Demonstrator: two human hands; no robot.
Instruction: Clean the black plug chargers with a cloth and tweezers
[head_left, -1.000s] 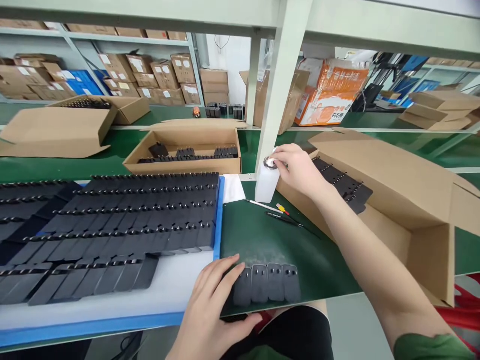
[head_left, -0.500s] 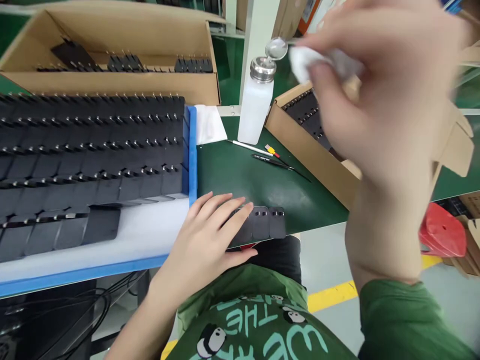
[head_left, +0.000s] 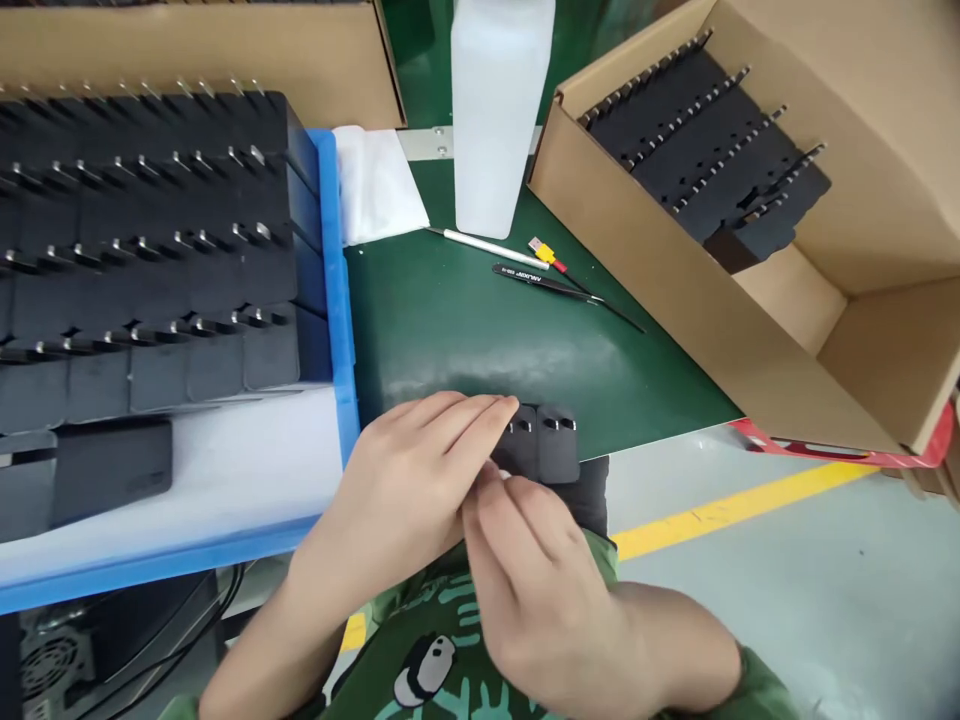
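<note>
A short row of black plug adapters (head_left: 556, 445) stands at the table's front edge, metal prongs up. Over its left end my left hand (head_left: 420, 470) is curled, fingers close together and gripping the row; the thumb is hidden. My right hand (head_left: 547, 590) is pinched closed right beside the left fingertips, against the near side of the row. Just a scrap of white cloth (head_left: 505, 474) peeks out between its fingers. The adapters under both hands are mostly covered.
To the left, a blue tray (head_left: 341, 300) holds rows of adapters. A white bottle (head_left: 499, 120), folded white cloth (head_left: 379, 185), white pen-like stick (head_left: 487, 247), black tweezers (head_left: 544, 283) and a short USB cable (head_left: 551, 255) lie beyond. A cardboard box (head_left: 637, 270) with adapters stands right.
My right hand came down from beside the bottle's raised lid to the row, bringing the white cloth. My left hand stayed on the adapters. The view tilted downward.
</note>
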